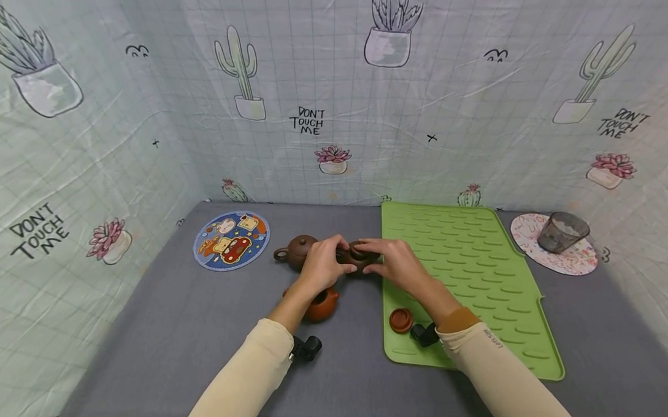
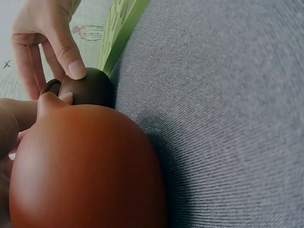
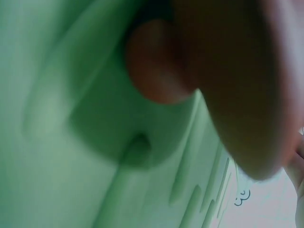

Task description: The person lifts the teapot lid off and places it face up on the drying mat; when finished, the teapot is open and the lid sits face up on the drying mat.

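While the left hand [image 1: 326,261] and right hand [image 1: 398,261] curl round one smooth dark pot [image 2: 95,88], one round brown pot [image 1: 298,253] and one orange pot [image 1: 321,309] sit nearer the bench [image 1: 151,362]'s left edge.

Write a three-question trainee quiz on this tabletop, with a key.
1. True or false: the orange teapot stands on the green mat.
2. Choose what the tinted cup rests on: A) the green mat; B) the flowered coaster; C) the blue coaster.
3. Fill in: the left hand and right hand touch a ____ vessel.

Key: 1. False: it stands on the grey cloth. 2. B. 3. dark brown.
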`<state>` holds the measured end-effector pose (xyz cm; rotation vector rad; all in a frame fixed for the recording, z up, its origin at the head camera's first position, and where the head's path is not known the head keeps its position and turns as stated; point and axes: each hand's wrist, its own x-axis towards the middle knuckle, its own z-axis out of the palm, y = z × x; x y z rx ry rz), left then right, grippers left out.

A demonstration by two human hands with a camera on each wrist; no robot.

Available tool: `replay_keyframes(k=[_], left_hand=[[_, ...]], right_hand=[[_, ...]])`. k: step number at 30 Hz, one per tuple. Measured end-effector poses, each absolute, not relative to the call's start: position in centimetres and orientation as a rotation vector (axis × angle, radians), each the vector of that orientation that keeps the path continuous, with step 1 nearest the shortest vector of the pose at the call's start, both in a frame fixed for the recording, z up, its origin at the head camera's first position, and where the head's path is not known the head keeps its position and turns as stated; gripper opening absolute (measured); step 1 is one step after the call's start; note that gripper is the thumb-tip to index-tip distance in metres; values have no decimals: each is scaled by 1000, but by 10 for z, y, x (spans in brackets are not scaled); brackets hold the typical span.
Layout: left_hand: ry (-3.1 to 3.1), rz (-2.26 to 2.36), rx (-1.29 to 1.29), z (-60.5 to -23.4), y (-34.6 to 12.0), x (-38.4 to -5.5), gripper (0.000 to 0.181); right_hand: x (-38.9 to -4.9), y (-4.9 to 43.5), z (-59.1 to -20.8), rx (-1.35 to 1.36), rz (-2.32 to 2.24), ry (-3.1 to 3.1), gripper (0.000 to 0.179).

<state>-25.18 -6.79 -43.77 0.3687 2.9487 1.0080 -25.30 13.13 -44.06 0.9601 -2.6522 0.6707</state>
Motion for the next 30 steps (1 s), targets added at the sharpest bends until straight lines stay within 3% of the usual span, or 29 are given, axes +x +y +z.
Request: replay_keyframes(k=[12,20,30], left_hand=[[2924,1055,444,-438,-70,-252,26],[2924,1035,399,-437,-68,-253,25],[2936,1030,416,-434,-67,-252,25]], right_hand=[[-257,136,-443,931,844,-2660,53],[-258,140,-444,853,1209,-2661,48],[-257,144,-432,782,1306,-2571,40]])
